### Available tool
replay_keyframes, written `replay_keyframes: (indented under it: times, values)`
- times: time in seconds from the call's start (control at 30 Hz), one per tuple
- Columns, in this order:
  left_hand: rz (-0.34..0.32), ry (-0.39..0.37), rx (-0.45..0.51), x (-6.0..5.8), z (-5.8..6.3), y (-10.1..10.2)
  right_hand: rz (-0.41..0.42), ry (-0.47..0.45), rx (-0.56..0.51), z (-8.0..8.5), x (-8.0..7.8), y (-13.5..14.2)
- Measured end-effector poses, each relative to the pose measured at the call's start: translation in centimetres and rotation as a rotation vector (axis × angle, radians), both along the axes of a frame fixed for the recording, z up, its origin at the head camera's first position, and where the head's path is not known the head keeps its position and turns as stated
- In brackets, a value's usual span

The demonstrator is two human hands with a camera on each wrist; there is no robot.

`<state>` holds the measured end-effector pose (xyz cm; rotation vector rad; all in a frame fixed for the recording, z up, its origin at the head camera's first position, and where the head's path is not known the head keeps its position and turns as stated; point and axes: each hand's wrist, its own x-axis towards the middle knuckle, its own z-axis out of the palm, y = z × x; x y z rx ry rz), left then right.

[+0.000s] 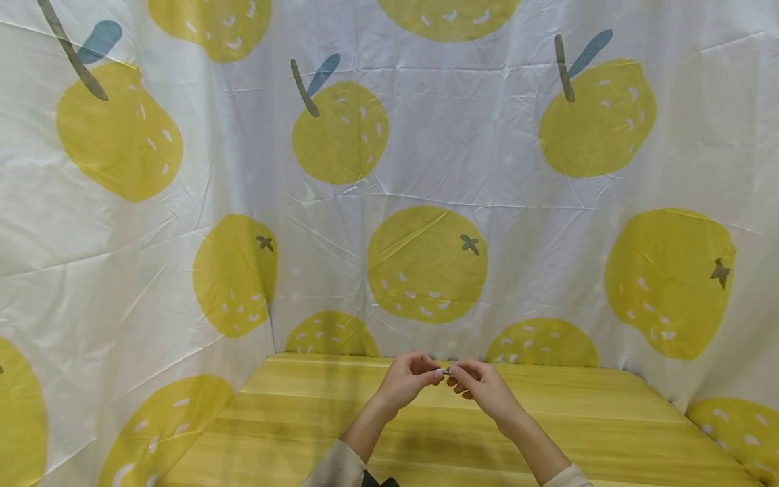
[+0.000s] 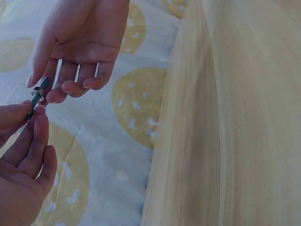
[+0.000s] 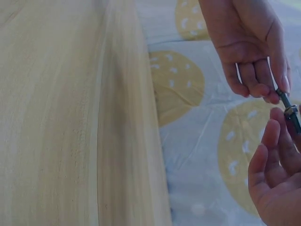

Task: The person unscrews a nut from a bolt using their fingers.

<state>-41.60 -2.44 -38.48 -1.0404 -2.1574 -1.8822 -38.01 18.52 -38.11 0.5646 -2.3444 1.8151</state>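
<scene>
Both hands meet above the table, around a small metal bolt (image 1: pixel 445 371) with a nut (image 2: pixel 38 93) on its shaft. My left hand (image 1: pixel 406 383) pinches one end of the bolt between thumb and fingertips. On the other side, my right hand (image 1: pixel 483 387) has its thumb and index finger at the nut, the rest of its fingers loosely bent. In the right wrist view the bolt (image 3: pixel 285 98) runs at a slant from the left fingertips to the nut, and its dark end sticks out past it. Fingertips cover part of the bolt.
Below the hands lies a table (image 1: pixel 292 419) with a yellow wood-grain top. A white curtain (image 1: pixel 438 155) printed with yellow fruit hangs behind it and along both sides. A black item (image 1: pixel 379 480) shows by the left sleeve.
</scene>
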Motion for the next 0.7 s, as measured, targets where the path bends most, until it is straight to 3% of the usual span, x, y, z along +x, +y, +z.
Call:
replay_keyframes:
  times: [0.3,0.7]
  values:
    - [-0.016,-0.001,0.006,0.08,0.02,0.06,0.004,0.031,0.009,-0.01,0.21,0.06]
    - [-0.006,-0.005,-0.007,0.04,-0.01,0.22,-0.067,-0.041,0.011,0.16,0.21,0.09]
